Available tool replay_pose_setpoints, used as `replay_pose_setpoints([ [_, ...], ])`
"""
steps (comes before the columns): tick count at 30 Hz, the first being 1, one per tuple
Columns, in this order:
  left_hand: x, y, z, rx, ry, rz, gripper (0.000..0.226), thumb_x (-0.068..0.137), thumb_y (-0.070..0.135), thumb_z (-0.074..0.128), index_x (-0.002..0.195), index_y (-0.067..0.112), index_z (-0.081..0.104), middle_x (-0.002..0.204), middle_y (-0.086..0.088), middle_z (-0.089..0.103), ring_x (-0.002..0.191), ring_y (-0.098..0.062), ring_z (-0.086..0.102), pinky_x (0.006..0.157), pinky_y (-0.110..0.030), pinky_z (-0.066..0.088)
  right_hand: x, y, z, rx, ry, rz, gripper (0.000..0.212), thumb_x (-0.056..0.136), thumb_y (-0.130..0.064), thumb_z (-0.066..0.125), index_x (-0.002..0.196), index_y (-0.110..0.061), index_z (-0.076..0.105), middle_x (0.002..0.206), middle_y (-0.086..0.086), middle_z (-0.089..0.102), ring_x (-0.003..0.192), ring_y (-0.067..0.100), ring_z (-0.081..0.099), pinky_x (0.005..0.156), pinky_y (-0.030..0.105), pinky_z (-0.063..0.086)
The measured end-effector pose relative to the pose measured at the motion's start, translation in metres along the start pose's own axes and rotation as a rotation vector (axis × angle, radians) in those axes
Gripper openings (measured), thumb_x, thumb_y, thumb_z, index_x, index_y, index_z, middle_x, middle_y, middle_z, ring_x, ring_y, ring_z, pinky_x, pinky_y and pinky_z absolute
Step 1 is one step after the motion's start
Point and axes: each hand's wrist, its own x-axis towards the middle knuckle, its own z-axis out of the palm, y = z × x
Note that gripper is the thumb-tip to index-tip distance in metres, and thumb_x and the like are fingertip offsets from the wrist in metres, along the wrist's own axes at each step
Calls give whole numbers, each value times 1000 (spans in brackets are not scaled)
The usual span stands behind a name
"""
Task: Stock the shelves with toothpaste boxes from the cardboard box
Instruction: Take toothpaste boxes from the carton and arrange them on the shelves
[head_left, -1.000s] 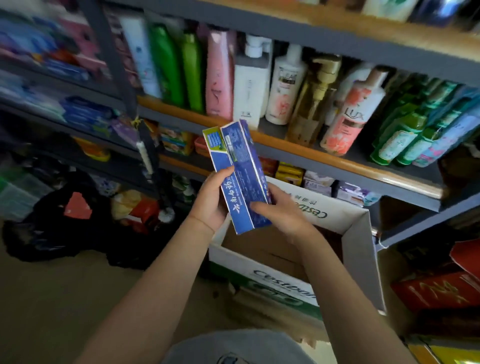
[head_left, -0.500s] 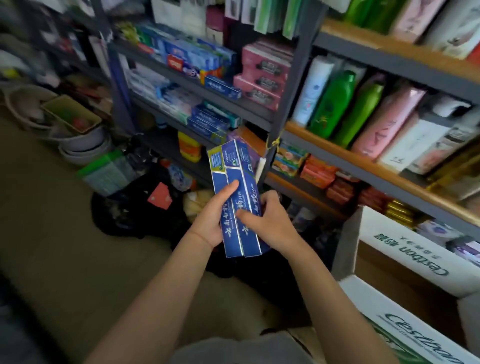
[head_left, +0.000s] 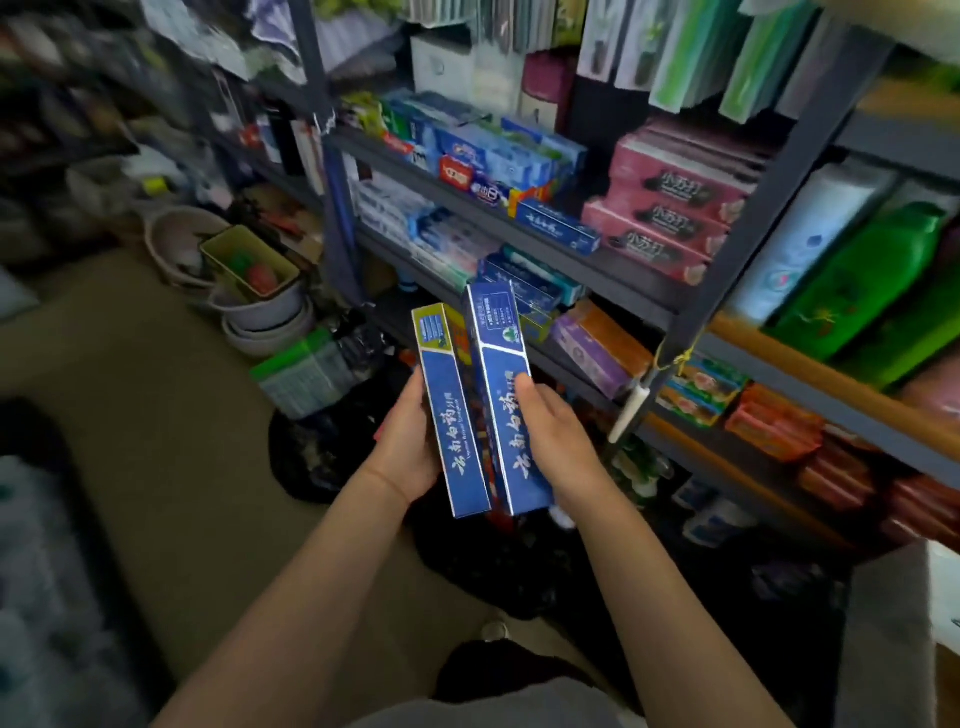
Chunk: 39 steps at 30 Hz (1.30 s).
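Note:
I hold two long blue toothpaste boxes upright in front of the shelves. My left hand (head_left: 402, 447) grips the left toothpaste box (head_left: 451, 415) from its left side. My right hand (head_left: 553, 431) grips the right toothpaste box (head_left: 506, 405), thumb across its front. The right box stands a little higher and apart from the left one. Behind them the dark metal shelf (head_left: 582, 265) carries rows of blue toothpaste boxes (head_left: 558, 228) and pink boxes (head_left: 670, 218). A corner of the white cardboard box (head_left: 943, 587) shows at the right edge.
Stacked plastic basins (head_left: 260, 306) and a green-lidded container (head_left: 306, 374) sit on the floor at the left. Black bags (head_left: 322, 457) lie below my hands. Green and white bottles (head_left: 852, 280) fill the shelf at the right. A dark upright post (head_left: 748, 239) divides the shelf bays.
My view has swung left, away from the cardboard box, toward the toothpaste shelf. The two boxes, held together before, have separated, the right one raised slightly.

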Motion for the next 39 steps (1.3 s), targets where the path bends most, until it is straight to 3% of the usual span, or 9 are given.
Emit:
replay_pose_setpoints([
  [3, 42, 31, -16, -47, 6, -10, 66, 96, 60, 49, 140, 11, 54, 135, -16, 58, 124, -35, 55, 105, -50, 45, 52, -14, 11, 247, -88, 101, 37, 95, -50, 55, 107, -16, 64, 95, 2, 74, 84, 20, 72, 85, 43, 56],
  [7, 88, 77, -27, 35, 34, 13, 42, 89, 46, 60, 113, 12, 64, 87, -9, 67, 70, -21, 67, 65, -32, 59, 115, -35, 24, 339, -84, 104, 32, 92, -46, 61, 102, -16, 64, 90, 6, 71, 79, 22, 69, 85, 47, 55],
  [9, 106, 93, -32, 112, 67, 65, 30, 93, 33, 60, 111, 10, 61, 80, -8, 70, 64, -20, 69, 58, -32, 59, 142, -43, 31, 324, -64, 97, 30, 91, -45, 64, 99, -17, 65, 90, 7, 72, 80, 23, 69, 87, 49, 55],
  [16, 162, 122, -75, 201, 210, 72, 37, 91, 16, 68, 121, 2, 51, 114, -32, 63, 104, -47, 64, 80, -49, 57, 205, -53, 57, 261, 3, 139, 30, 90, -43, 65, 100, -15, 63, 86, -1, 73, 82, 17, 71, 82, 37, 53],
  [22, 209, 165, -106, -85, 118, -139, 53, 93, 62, 49, 89, 11, 66, 70, -6, 62, 58, -19, 60, 66, -33, 52, 252, -82, 109, 355, 38, 126, 21, 94, -35, 58, 104, -16, 59, 91, 3, 67, 83, 17, 67, 75, 36, 55],
  [26, 245, 199, -143, -120, 36, -225, 55, 100, 56, 34, 114, 9, 60, 56, -1, 57, 41, -13, 54, 41, -21, 46, 284, -105, 152, 366, 98, 118, 27, 93, -38, 58, 111, -19, 63, 109, 9, 70, 104, 27, 67, 96, 45, 51],
  [30, 274, 241, -165, -14, 2, -212, 49, 105, 32, 40, 65, 10, 57, 46, -4, 58, 37, -15, 57, 39, -20, 48, 315, -124, 197, 462, 153, 109, 24, 93, -31, 60, 111, -16, 60, 95, 4, 66, 90, 21, 64, 76, 35, 51],
  [35, 308, 283, -202, -115, -121, -229, 66, 92, 71, 36, 104, 15, 71, 82, -11, 72, 66, -24, 69, 67, -35, 57, 340, -129, 232, 667, 196, 99, 17, 92, -26, 61, 105, -16, 57, 94, 6, 64, 88, 22, 60, 71, 33, 48],
  [39, 315, 285, -210, -193, -187, -190, 57, 92, 60, 48, 115, 12, 69, 104, -11, 70, 93, -25, 69, 78, -37, 59, 345, -131, 259, 878, 143, 86, 7, 92, -21, 62, 90, -17, 67, 109, 13, 67, 103, 27, 65, 79, 31, 56],
])
